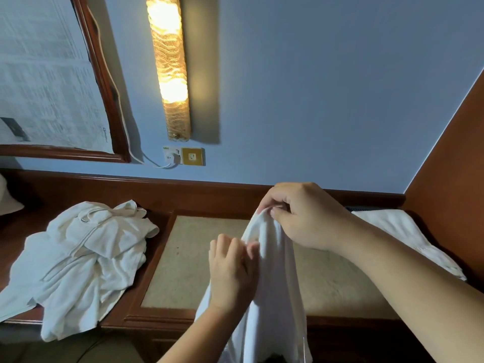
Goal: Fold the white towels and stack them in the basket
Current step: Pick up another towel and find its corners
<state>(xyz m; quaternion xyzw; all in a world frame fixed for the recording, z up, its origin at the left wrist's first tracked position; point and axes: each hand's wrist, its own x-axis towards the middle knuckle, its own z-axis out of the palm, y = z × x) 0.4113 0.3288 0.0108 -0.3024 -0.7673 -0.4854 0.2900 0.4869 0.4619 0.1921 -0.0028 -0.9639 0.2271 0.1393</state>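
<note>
**A:** Report the position of the work item.

**B:** One white cloth towel (272, 284) hangs bunched and vertical in front of the dark wooden desk with a beige inset top (183, 263). Its upper end is raised above the desk surface; its lower end runs out of view at the bottom edge.

**A:** State of the right hand?

**B:** The right hand (301, 216) is closed on the towel's top edge. Fingers and thumb are curled and pinch the fabric at its highest point.

**A:** State of the left hand?

**B:** The left hand (231, 271) is lower, against the left side of the same towel. Its fingers are bent at the fabric and the fingertips (252, 248) pinch a fold just below the right hand.

**A:** Other towels?

**B:** A crumpled heap of white towels (78, 263) lies on the left part of the desk, partly overhanging the front edge. A flatter piece of white cloth (408, 237) lies at the far right, behind the right forearm.

**A:** Surroundings?

**B:** A lit amber wall lamp (170, 69) and a wooden-framed mirror (104, 82) are mounted on the blue wall (327, 87). A wall socket plate (183, 155) sits below the lamp.
</note>
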